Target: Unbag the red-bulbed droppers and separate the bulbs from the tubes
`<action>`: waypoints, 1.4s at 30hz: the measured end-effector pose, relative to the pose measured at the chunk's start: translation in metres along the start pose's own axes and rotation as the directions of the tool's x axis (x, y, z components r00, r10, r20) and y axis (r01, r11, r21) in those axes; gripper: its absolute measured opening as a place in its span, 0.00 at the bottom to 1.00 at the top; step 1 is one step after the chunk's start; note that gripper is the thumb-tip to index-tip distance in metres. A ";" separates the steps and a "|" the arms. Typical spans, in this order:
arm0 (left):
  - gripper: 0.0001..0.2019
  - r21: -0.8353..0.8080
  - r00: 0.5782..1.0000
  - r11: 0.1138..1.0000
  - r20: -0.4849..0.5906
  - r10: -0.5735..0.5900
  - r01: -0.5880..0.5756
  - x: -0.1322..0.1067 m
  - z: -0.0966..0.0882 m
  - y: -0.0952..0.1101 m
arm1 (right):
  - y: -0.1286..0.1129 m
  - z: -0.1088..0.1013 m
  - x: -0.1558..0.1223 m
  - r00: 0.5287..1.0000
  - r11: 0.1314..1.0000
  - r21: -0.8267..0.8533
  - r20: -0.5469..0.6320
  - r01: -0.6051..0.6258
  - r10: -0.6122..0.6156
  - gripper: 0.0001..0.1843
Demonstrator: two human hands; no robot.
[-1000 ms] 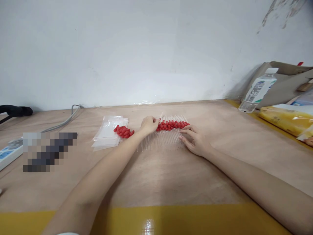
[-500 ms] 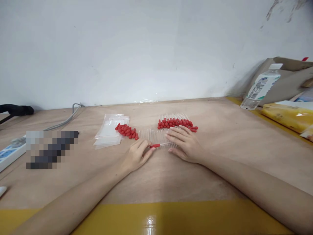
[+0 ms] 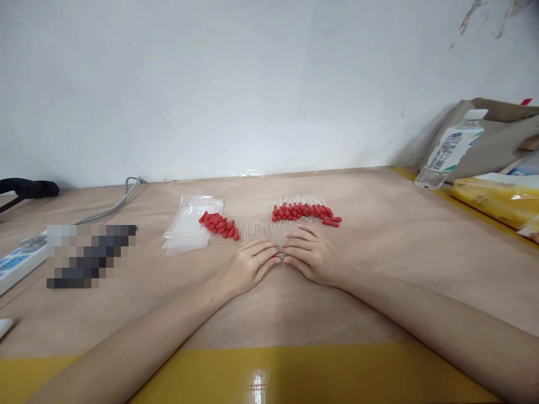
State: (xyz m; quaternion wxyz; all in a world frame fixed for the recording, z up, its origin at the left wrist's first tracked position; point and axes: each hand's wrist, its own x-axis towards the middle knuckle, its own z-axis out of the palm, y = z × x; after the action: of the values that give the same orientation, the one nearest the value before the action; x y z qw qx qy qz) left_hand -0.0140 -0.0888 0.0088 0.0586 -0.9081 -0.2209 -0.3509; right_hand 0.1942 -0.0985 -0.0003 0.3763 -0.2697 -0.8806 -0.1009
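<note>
Pinched between the thumb and fingers of my left hand [image 3: 256,262] is a red rubber bulb, mostly hidden. My right hand [image 3: 315,257] grips a thin clear glass dropper tube [image 3: 281,256] that lies level with the bulb, and the fingertips of both hands nearly meet. Beyond them several loose glass tubes [image 3: 256,230] lie side by side, partly covered by my hands. A pile of red bulbs [image 3: 219,225] is to the left. Farther back, droppers with red bulbs fitted [image 3: 301,211] lie in a row, with two red bulbs [image 3: 332,222] at their right.
Clear plastic bags [image 3: 185,224] are stacked left of the bulbs. At far left are a power strip [image 3: 21,261], a grey cable [image 3: 105,214] and a blurred-out dark object [image 3: 92,258]. A water bottle [image 3: 450,151], a cardboard box [image 3: 488,134] and a yellow package [image 3: 492,196] stand at right.
My hands have come closer together. The left fingers have moved right and now cover most of the red bulb; the right hand has shifted slightly left and nearer to me.
</note>
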 end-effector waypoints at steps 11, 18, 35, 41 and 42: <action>0.07 0.037 0.993 0.996 0.090 0.078 -0.082 0.001 -0.009 0.006 | -0.002 -0.007 -0.003 0.985 0.985 0.006 -0.033 0.170 -0.170 0.07; 0.04 0.011 0.990 0.990 0.038 0.138 -0.138 -0.004 -0.010 0.005 | -0.001 -0.014 -0.010 0.973 0.974 -0.026 -0.051 0.226 -0.227 0.08; 0.16 0.132 0.587 0.573 -0.133 -0.799 0.809 0.001 -0.090 -0.123 | 0.052 -0.029 -0.025 0.749 0.728 -0.247 0.013 -0.640 0.663 0.10; 0.21 -0.022 0.471 0.472 -0.040 -0.881 0.881 -0.010 -0.086 -0.153 | 0.046 -0.026 -0.023 0.784 0.766 -0.238 0.030 -0.597 0.621 0.10; 0.19 -0.027 0.471 0.472 -0.046 -0.881 0.881 -0.012 -0.083 -0.155 | 0.045 -0.026 -0.023 0.784 0.764 -0.256 0.032 -0.593 0.620 0.11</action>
State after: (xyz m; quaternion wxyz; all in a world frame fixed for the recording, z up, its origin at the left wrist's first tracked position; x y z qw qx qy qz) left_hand -0.1405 0.0240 0.0552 -0.1240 -0.6559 -0.6544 -0.3551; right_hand 0.2474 -0.0802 0.0002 0.3033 -0.5873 -0.7480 -0.0601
